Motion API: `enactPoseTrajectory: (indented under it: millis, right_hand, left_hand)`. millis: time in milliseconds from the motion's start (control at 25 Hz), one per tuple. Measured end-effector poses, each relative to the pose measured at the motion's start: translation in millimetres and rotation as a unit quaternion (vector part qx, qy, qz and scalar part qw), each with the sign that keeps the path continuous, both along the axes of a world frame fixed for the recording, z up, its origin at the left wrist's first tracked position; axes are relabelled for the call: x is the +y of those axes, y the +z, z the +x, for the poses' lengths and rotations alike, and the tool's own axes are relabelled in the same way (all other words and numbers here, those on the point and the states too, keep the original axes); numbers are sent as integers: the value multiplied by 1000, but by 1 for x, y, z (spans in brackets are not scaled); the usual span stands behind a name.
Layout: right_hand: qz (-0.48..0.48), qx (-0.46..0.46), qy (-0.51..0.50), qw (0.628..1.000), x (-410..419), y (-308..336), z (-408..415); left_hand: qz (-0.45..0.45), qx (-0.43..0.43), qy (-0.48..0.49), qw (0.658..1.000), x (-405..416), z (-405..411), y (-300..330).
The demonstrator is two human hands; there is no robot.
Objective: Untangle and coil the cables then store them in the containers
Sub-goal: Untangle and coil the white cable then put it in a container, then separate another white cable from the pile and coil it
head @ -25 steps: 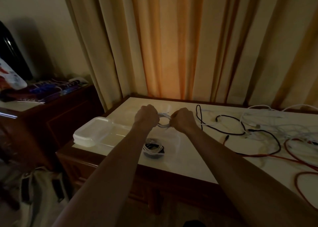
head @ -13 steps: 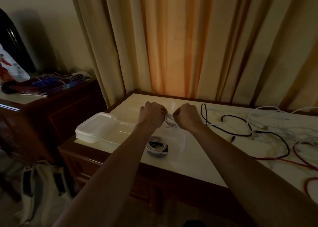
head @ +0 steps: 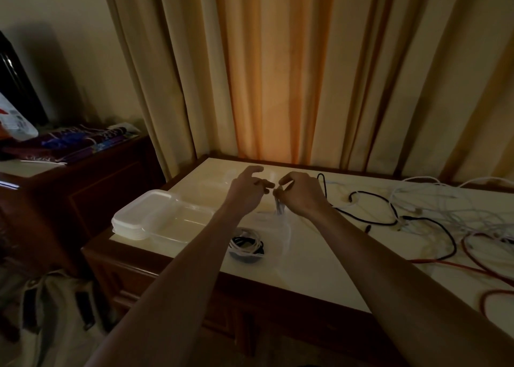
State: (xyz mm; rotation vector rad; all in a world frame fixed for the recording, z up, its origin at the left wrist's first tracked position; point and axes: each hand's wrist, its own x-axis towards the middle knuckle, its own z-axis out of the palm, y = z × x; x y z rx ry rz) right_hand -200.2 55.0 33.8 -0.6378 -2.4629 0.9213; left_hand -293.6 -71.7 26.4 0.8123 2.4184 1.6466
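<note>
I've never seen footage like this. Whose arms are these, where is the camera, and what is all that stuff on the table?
There is no machine here: the two arms belong to a person, and the camera sits on that person's head, looking forward and down, so you see roughly what they see.

The right hand pinches a small bundle of pale cable that hangs below its fingers. The left hand is beside it with fingers spread, seemingly gripping nothing.

On the pale table lie clear plastic containers to the left. Under the forearms, another clear container appears to hold coiled black and white cables. To the right sprawls a tangle of loose cables, black, white and red.

Behind the table hang curtains. The room is dim, so fine detail is hard to make out.
</note>
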Motion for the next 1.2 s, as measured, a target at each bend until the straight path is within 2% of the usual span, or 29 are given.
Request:
enactPoseTrajectory:
  millis: [40,200,360,520,680,800,920,1000,1080,1200]
  right_hand:
    - [3,-1,-5,1000,0,0,-1]
    - [-5,-6,-11,1000,1,1,-1]
    - [-26,28,-36,999,3,5,2]
    - [-24,58,-86,994,21,6,29]
    - [-17,46,-128,991,67,-2,89]
    - [2,23,-167,986,105,-7,133]
    - [-1,8,-210,978,143,-11,171]
    - [-1,2,-227,974,166,-19,187]
    - [1,2,-223,975,181,-26,194]
    - [3,0,-197,980,192,-28,190]
  left_hand:
    - [4,2,3,1000,0,-2,-2]
    - [-67,101,-4,993,-2,4,-7]
    - [-31,183,10,983,5,17,1]
    - [-27,205,-33,978,33,44,20]
    - [-66,156,-107,980,82,85,25]
    - [-61,115,-156,979,122,118,15]
    - [-92,100,-161,978,165,139,-6]
    - [-131,53,-146,979,192,145,-23]
    - [-156,31,-124,979,214,148,-38]
    - [-147,28,-123,981,238,148,-46]
